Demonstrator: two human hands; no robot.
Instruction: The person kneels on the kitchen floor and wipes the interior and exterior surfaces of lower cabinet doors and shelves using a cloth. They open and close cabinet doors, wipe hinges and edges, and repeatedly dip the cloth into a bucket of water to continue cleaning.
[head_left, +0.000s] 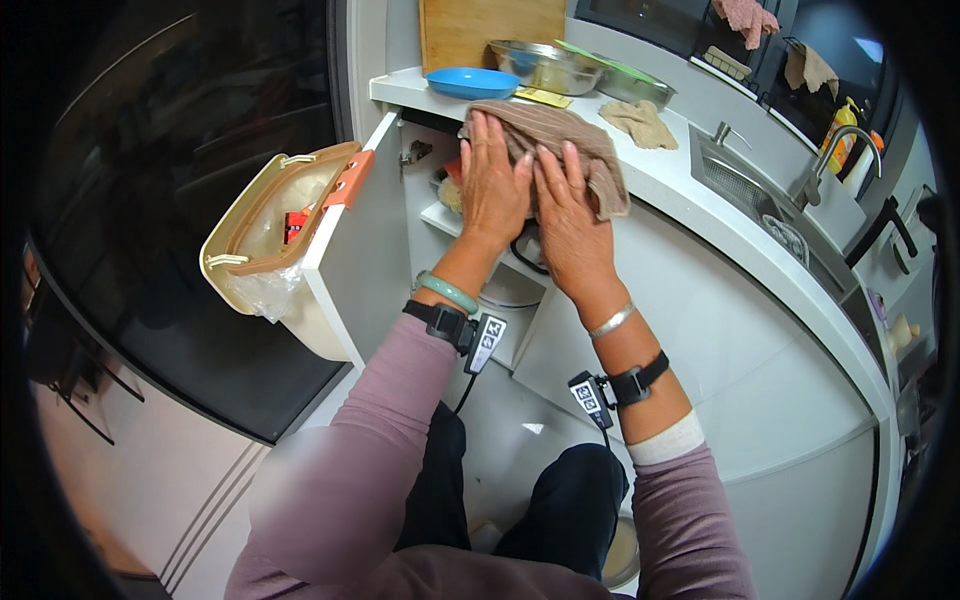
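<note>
A brown striped cloth (555, 124) lies bunched over the front edge of the white counter (652, 161), its right corner hanging down. My left hand (491, 184) rests on the left part of the cloth, fingers stretched out. Beside it, my right hand (571, 225) presses on the cloth with its fingers extended; neither hand visibly grips the fabric. The undersides of both hands are hidden. Beneath them is an open cabinet (435, 214) with pots and other items on its shelves, partly covered by my arms.
The open cabinet door (360, 255) carries a hanging waste bin (217, 262) on the left. Behind the cloth are a blue plate (472, 81), steel bowl (551, 67), second metal basin (637, 88) and beige rag (641, 124). The sink (739, 187) is at right.
</note>
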